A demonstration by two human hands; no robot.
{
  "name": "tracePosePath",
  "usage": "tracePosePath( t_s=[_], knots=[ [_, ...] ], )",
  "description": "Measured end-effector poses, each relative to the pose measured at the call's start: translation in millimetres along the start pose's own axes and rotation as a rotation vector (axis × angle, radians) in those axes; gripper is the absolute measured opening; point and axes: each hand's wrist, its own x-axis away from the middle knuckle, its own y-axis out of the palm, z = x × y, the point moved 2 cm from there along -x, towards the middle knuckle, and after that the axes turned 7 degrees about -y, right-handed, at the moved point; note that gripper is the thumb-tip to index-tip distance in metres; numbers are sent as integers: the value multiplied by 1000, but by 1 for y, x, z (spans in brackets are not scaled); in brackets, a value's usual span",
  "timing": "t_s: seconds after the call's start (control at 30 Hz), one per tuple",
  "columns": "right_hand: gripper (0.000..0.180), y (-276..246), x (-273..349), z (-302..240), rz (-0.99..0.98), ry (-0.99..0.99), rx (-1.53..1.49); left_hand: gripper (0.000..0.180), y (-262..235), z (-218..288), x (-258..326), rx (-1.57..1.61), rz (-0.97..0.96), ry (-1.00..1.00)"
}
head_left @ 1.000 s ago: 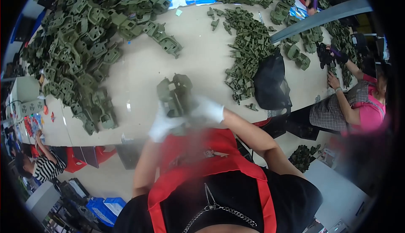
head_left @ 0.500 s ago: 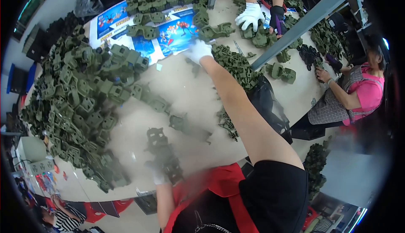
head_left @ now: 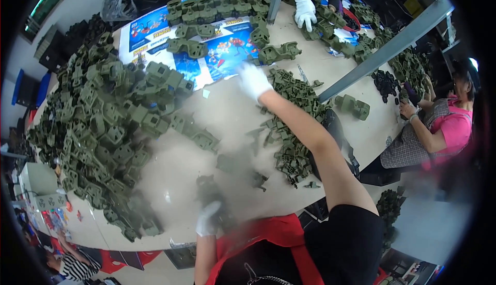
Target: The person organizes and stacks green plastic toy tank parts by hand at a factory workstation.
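My left hand (head_left: 208,219), in a white glove, grips an olive-green plastic toy vehicle shell (head_left: 207,188) near the table's front edge; both are blurred. My right arm reaches forward, and my white-gloved right hand (head_left: 253,81) is above the table beside a blue printed sheet (head_left: 194,70). Motion smears its fingers, so whether anything is in them cannot be made out. Just right of this hand lies a heap of small green plastic parts (head_left: 294,96). Between my hands rest another green shell (head_left: 235,163), blurred, and a longer one (head_left: 195,132).
A large pile of green shells (head_left: 103,114) covers the table's left side. Several shells stand in a row (head_left: 217,5) at the back. A grey metal post (head_left: 385,47) slants across the right. Co-workers sit opposite, one white-gloved hand (head_left: 305,14) over parts, and at right (head_left: 439,140).
My right hand has shifted slightly right and nearer. The shell in my left hand has drawn closer to me. The whole view has moved a little, and the co-worker's gloved hand opposite has lifted.
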Motion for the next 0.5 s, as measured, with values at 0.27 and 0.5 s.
tracePosePath(
  t_s=[0.27,0.5],
  knots=[
    [24,40,-12,22,-84,463,135,61,-1,3,-3,7,109,-16],
    [47,-56,53,65,-196,670,158,58,-15,7,-14,-36,198,-23]
  ],
)
